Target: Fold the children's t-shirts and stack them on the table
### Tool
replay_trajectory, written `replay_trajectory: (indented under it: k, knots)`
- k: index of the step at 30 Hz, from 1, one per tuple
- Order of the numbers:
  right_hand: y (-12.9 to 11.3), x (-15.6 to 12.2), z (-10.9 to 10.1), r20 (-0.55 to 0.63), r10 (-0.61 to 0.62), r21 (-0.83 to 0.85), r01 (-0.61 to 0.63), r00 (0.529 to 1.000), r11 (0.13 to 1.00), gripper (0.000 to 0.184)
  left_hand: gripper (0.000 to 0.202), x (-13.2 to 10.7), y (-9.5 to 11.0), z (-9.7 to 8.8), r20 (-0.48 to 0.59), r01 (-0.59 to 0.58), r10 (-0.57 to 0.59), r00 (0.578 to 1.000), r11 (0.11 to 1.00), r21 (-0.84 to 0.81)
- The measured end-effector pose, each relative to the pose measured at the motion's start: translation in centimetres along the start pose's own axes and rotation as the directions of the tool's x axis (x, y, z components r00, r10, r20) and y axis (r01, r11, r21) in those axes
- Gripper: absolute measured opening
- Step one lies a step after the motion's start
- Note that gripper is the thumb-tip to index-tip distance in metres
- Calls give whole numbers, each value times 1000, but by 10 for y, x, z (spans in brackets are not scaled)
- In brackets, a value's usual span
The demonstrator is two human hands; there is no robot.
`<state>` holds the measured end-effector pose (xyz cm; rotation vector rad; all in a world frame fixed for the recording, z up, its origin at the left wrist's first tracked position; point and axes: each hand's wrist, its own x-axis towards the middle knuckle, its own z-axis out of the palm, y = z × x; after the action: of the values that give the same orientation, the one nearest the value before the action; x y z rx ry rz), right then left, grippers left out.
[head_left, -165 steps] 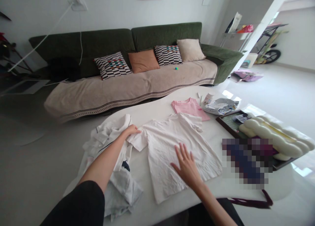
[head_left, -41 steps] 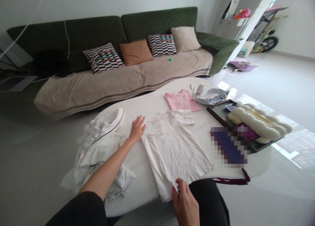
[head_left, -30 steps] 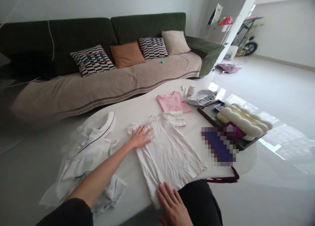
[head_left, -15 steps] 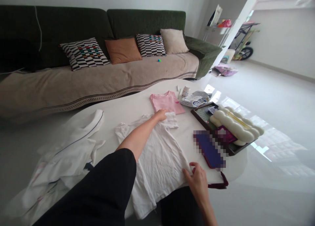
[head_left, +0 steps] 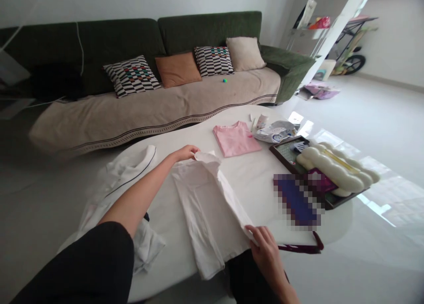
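Observation:
A white T-shirt [head_left: 202, 202] lies partly folded along its length at the near side of the white table [head_left: 159, 151]. My left hand [head_left: 187, 153] pinches it at the far end, by the shoulder, with the cloth raised there. At the near right edge my right hand [head_left: 263, 242] grips the hem between thumb and fingers. The shirt's right side stands up in a lifted fold between both hands. Beyond it a folded pink T-shirt [head_left: 236, 139] lies flat. To the left rests a loose pile of white clothing [head_left: 132, 176] with a dark stripe, partly behind my left arm.
On the table's right are a dark tray [head_left: 286, 160] with a cream cloud-shaped box [head_left: 338, 167], a blurred-out phone-like object [head_left: 296, 202] and dark red glasses [head_left: 303, 248]. A plastic package [head_left: 278, 131] lies at the back. A green sofa [head_left: 212, 34] stands behind.
My left hand has moved left across the shirt, bringing its right side up and over. My right hand now lifts the hem edge. The view has shifted slightly left.

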<state>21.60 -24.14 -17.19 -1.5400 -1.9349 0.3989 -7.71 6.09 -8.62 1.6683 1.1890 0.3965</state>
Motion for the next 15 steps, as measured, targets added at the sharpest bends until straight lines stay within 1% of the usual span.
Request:
replay_trajectory:
  k: [1, 3, 6, 9, 11, 12, 13, 15]
  knots:
    - [-1, -3, 2, 53, -48, -29, 49, 997, 998, 45, 13, -11, -13, 2, -41, 46, -46, 998, 999, 1]
    - [-1, -6, 3, 110, -92, -90, 102, 990, 991, 51, 15, -28, -34, 9, -100, 104, -104, 990, 995, -5]
    - [-1, -5, 2, 136, -160, -156, 180, 978, 971, 51, 23, -39, -51, 23, -177, 154, -153, 972, 988, -7]
    - [0, -2, -1, 197, -237, -156, 269, 951, 950, 54, 32, -41, -53, 33, -240, 177, -165, 957, 984, 28]
    - [1, -2, -2, 249, -242, -153, 285, 938, 946, 56, 36, -39, -50, 37, -313, 224, -165, 935, 961, 162]
    - [1, -3, -2, 267, -230, -159, 278, 936, 947, 56, 37, -38, -48, 39, -350, 262, -167, 922, 934, 244]
    - [1, -3, -1, 279, -213, -167, 265, 937, 950, 57, 34, -36, -45, 40, -380, 303, -172, 909, 899, 317]
    - [0, -5, 0, 289, -178, -183, 237, 941, 954, 57, 21, -32, -40, 41, -399, 356, -187, 898, 843, 404]
